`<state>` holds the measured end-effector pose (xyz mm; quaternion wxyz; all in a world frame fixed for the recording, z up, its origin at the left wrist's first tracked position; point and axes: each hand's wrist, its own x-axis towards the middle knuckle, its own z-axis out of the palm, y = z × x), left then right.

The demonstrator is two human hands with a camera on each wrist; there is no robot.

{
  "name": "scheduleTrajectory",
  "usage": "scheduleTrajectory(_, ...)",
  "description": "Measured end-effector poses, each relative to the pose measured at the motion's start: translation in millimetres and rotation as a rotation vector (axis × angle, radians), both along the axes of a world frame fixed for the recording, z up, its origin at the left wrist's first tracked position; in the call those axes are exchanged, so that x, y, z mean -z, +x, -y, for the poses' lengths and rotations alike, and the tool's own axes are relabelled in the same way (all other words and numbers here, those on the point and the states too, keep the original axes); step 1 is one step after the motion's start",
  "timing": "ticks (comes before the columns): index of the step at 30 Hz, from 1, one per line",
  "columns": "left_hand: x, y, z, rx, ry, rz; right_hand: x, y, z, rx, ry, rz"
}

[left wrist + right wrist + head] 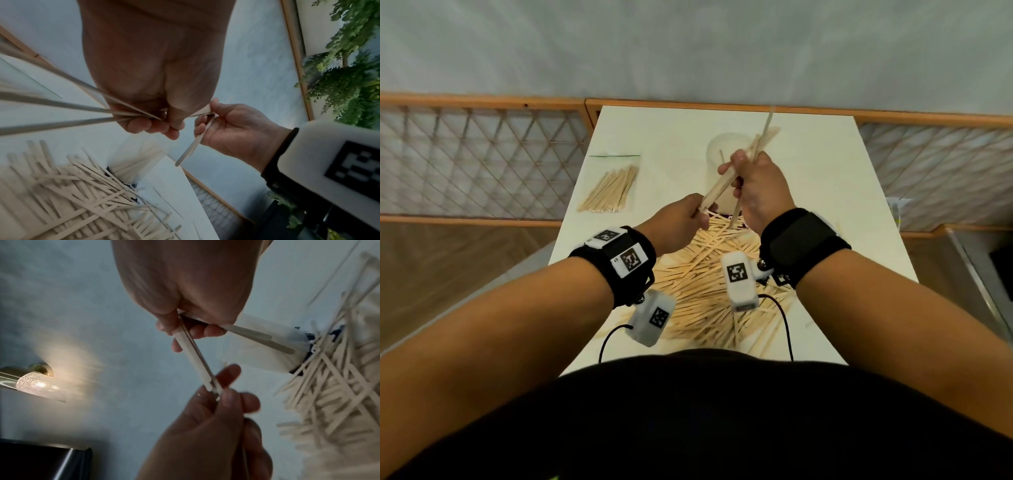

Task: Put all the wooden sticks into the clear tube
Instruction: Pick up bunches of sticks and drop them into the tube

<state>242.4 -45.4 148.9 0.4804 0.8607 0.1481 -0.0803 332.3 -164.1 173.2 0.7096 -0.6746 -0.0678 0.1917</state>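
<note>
Wooden sticks [736, 171], small bundle: right hand [760, 192] is gripping the middle while left hand [681, 219] is pinching the near ends, likely squaring them for insertion. Long axis is slanting up and away over the clear tube [722, 154]. Loose pile [709, 284] is lying on the counter [842, 212]; bagged sticks [609, 188] left.

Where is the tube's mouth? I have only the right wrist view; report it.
Observer: In the head view, the clear tube stands upright just beyond the right hand, which grips the held sticks. Its mouth is open upward.
Operator: Tell me what's inside.
Observer: One stick seems to stand in it; I cannot tell more.
Operator: Name any sticks outside my pile.
Observer: A clear bag of sticks lies left of the tube, apart from the loose pile.
</note>
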Motion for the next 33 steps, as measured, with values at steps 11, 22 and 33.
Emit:
scheduleTrajectory(11,-23,20,-20,-0.423,-0.494,0.23,12,-21,0,-0.208,-0.175,-0.048)
scheduleTrajectory(22,-39,32,-4,-0.479,-0.609,0.412,1,-31,-7,-0.309,-0.014,-0.224)
scheduleTrajectory(33,-61,41,-6,-0.356,-0.391,0.399,-6,-28,-1,-0.563,-0.191,-0.036)
